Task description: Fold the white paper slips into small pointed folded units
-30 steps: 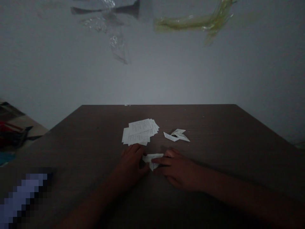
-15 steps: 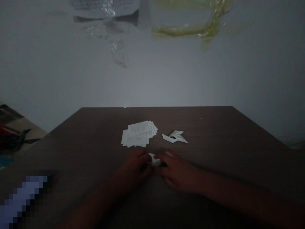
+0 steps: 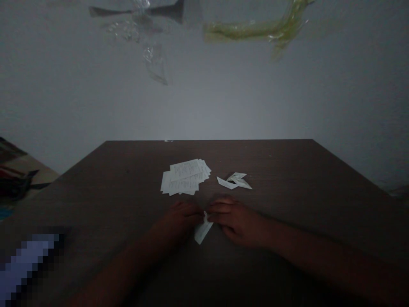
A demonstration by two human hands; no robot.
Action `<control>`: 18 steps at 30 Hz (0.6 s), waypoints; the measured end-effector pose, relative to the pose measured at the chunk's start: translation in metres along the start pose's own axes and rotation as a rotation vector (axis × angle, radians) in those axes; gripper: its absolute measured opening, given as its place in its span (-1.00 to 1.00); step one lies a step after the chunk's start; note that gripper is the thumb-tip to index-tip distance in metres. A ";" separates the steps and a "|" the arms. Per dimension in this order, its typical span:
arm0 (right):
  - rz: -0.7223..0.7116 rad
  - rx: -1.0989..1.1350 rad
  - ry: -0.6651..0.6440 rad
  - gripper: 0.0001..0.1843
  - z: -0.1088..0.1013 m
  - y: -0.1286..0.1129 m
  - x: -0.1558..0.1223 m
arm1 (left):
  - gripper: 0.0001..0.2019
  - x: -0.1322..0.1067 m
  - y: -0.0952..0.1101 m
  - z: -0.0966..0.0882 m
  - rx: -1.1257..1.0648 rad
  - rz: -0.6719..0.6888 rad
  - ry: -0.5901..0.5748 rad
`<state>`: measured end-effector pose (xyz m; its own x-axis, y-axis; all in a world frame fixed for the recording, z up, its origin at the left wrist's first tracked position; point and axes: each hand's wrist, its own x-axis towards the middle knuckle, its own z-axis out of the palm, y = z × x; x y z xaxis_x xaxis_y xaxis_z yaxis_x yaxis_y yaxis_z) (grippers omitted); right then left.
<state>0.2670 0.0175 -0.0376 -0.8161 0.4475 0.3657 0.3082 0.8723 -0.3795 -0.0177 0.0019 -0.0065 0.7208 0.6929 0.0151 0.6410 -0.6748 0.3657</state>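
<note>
Reaching across the dark wooden worktop (image 3: 271,179), we are pinching a folded white paper slip (image 3: 202,231) between our left hand (image 3: 179,221) and right hand (image 3: 236,222), forearms angling inward, fingers curled. The slip's narrow end is pointing toward us, jutting below the hands. Just beyond them, a stack of printed paper sheets (image 3: 185,177) and folded paper pieces (image 3: 234,181) are lying apart.

Paper sheets (image 3: 185,177) stacked on a table (image 3: 281,170), folded paper pieces (image 3: 234,181) just to their right, a folded paper strip (image 3: 203,230) in front of both.
</note>
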 end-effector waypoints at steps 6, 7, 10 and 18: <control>0.052 -0.122 -0.062 -0.77 -0.003 -0.013 0.002 | -0.60 0.000 0.003 -0.002 0.104 -0.012 0.012; 0.056 -0.128 -0.061 -0.76 -0.002 -0.013 0.002 | -0.62 -0.001 0.005 -0.002 0.082 -0.006 0.015; 0.056 -0.138 -0.069 -0.74 -0.001 -0.012 0.002 | -0.61 -0.003 0.010 -0.003 0.010 0.005 0.014; 0.040 -0.185 -0.054 -0.84 0.000 -0.012 -0.001 | -0.64 -0.003 0.013 -0.004 -0.070 0.030 -0.004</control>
<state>0.2637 0.0065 -0.0336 -0.8249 0.4755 0.3058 0.4214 0.8777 -0.2282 -0.0125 -0.0085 0.0018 0.7405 0.6717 0.0228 0.5994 -0.6755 0.4294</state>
